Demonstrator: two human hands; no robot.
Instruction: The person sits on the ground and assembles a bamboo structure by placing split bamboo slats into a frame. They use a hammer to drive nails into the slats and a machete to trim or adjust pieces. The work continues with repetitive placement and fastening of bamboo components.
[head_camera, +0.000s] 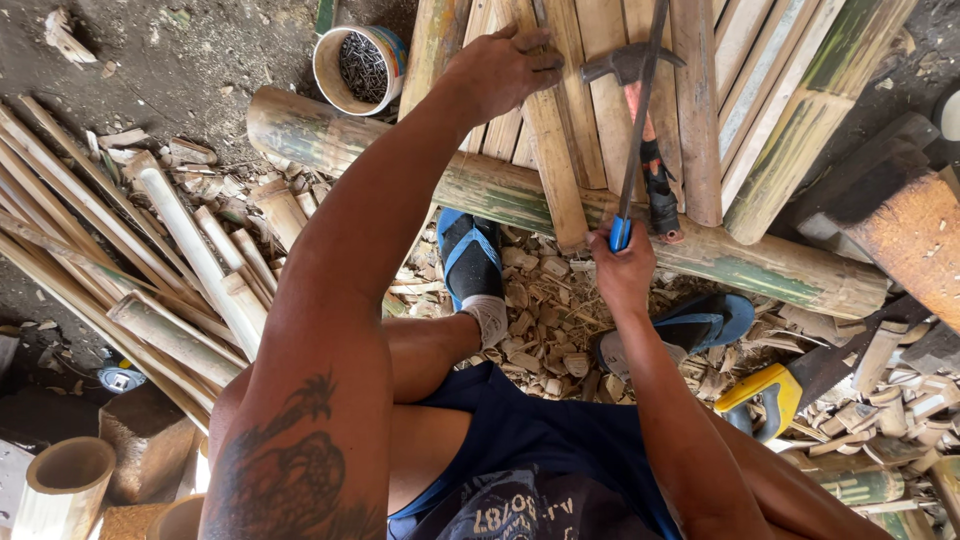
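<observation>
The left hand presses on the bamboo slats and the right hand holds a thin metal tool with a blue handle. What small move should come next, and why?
Probably bring the thin metal tool down onto the slat beside the left hand. The right hand grips its blue handle, and the shaft already points across the slats. The left hand is pinning the slat flat on the thick bamboo pole. The hammer lies unused on the slats.

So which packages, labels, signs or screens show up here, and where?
Nail tub: open round container at top left beside the bamboo slats, cream wall with a blue and orange label band, full of dark nails.
No signs or screens in view.
</observation>
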